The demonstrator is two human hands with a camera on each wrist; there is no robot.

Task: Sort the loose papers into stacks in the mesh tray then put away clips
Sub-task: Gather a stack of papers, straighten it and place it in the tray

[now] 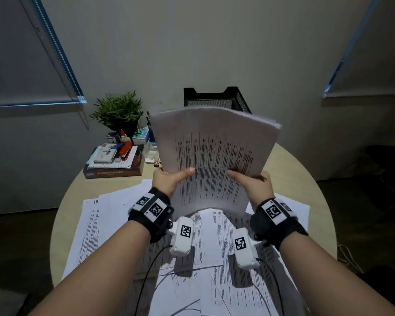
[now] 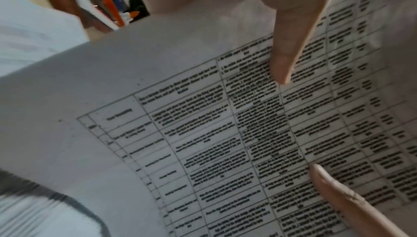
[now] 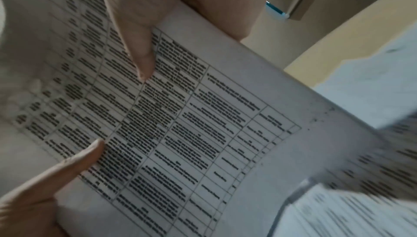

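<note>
- Between the two hands, raised above the round table (image 1: 301, 179), a thick stack of papers (image 1: 214, 151) stands nearly upright, its printed table facing the person and its top edge fanning slightly.
- Left hand (image 1: 169, 181) grasps the stack's lower left side, thumb pressed flat across the front sheet; the other fingers are hidden behind the paper.
- Right hand (image 1: 252, 182) grasps the lower right side the same way, thumb on the front, fingers behind.
- From the left wrist view, both thumbs lie on the printed grid, the left thumb (image 2: 291, 44) above and the right thumb (image 2: 343, 200) below.
- Below the grip, loose papers (image 1: 192, 258) cover the table in overlapping sheets.
- Beyond the held stack, partly hidden by it, sits the black mesh tray (image 1: 212, 98).
- Left of the grip, a potted plant (image 1: 118, 110) stands behind a pile of books (image 1: 114, 163) with small stationery on top.
- Just beside the stack's lower left edge lies a small dark clip (image 1: 156, 165), too small to tell more.
</note>
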